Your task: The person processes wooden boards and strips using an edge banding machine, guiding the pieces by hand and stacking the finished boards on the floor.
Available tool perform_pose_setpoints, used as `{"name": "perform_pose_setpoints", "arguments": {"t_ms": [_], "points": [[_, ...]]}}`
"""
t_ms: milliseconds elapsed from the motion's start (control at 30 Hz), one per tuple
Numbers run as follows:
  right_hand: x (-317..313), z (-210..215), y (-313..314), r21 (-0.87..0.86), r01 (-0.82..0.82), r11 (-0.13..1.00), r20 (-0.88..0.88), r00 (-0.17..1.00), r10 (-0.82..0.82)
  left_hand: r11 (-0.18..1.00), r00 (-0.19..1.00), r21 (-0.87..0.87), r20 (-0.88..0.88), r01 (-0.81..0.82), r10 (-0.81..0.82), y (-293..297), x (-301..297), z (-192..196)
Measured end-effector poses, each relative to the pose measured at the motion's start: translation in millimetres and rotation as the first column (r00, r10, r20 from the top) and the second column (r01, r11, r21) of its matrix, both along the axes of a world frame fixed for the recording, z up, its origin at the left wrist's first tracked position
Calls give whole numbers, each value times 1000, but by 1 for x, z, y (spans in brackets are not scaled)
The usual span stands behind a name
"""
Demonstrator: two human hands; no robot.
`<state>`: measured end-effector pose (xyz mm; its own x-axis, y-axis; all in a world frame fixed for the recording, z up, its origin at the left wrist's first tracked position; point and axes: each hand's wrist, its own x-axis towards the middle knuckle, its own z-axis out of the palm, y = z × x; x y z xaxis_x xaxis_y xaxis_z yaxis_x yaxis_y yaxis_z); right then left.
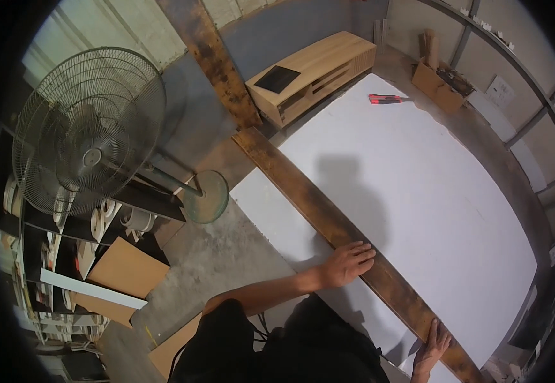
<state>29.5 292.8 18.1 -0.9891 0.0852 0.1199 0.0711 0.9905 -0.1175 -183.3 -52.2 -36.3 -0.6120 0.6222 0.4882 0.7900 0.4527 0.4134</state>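
A long brown mottled board [309, 195] lies diagonally across a large white sheet [443, 210], from the upper left to the lower right. Near its middle, my left hand [347, 263] grips it, with the fingers laid over the top toward the far edge. Farther down, close to the board's lower right end, my right hand [432, 350] holds the near edge with its fingers on the upper face. Both thumbs are mostly hidden. A red and black utility knife [386, 99] rests on the sheet's far part, away from both hands.
A pedestal fan [92, 156] stands at left, beside shelving with rolls and offcuts [102, 217]. Behind the sheet is a light wood cabinet [322, 67] with a black panel [277, 79] on top. Another mottled board [217, 64] leans there. A cardboard box [440, 83] sits far right.
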Motion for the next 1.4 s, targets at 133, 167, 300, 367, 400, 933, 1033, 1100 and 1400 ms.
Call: {"name": "perform_pose_setpoints", "arguments": {"t_ms": [133,167,300,367,400,933,1033,1100,1400], "points": [[-5,6,-11,-11,17,1000,15,1000,-17,999,999,-31,47,-9,10,-4,0,-2],[-5,6,-12,5,16,1000,13,1000,-17,999,999,-52,45,3,-1,-5,0,-3],[-4,3,-12,21,34,999,1,999,-34,1000,999,-15,32,-9,9,-3,1,-8],[-2,-1,-11,24,14,1000,-19,1000,-14,1000,999,-6,38,-12,12,-1,2,-11],[-1,-2,-11,25,14,1000,-19,1000,-13,1000,999,-7,37,-10,11,0,3,-11],[-40,32,40,-100,43,994,311,950,-10,906,933,-339,333,253,-136,14,-56,74],[-38,19,40,-134,121,984,283,956,-79,798,961,-555,258,235,-104,35,-53,81],[-38,17,39,-124,135,983,253,962,-100,766,940,-572,317,295,-124,57,-44,78],[-41,16,37,-180,101,979,190,980,-66,710,944,-627,267,321,-192,113,-1,94]]}}
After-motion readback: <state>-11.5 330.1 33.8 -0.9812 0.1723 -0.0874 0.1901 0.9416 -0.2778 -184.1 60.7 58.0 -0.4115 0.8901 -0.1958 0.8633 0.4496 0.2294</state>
